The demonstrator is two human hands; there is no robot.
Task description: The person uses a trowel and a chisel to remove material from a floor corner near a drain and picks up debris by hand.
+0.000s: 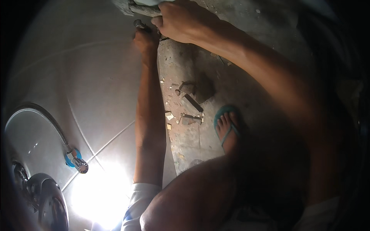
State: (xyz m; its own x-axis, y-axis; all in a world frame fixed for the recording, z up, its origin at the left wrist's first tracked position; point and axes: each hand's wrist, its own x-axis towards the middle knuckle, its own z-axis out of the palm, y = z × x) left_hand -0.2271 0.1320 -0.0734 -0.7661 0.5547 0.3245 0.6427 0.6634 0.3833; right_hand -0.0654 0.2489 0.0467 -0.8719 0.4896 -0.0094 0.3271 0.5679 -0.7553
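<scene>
While the left hand (146, 41) is gripping a chisel-like bar (138, 24), the right hand (175, 21), holding a hammer-like tool (144, 10), is probably needing square strokes.

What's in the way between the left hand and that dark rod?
Nothing that I can see: the left hand is closed right around the dark rod, with one end poking out past the fist. The right hand is close by, but not between them.

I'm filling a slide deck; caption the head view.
Left hand gripping a dark object, right hand close by, beside a tiled wall; rubble and a sandalled foot on the floor.
</scene>
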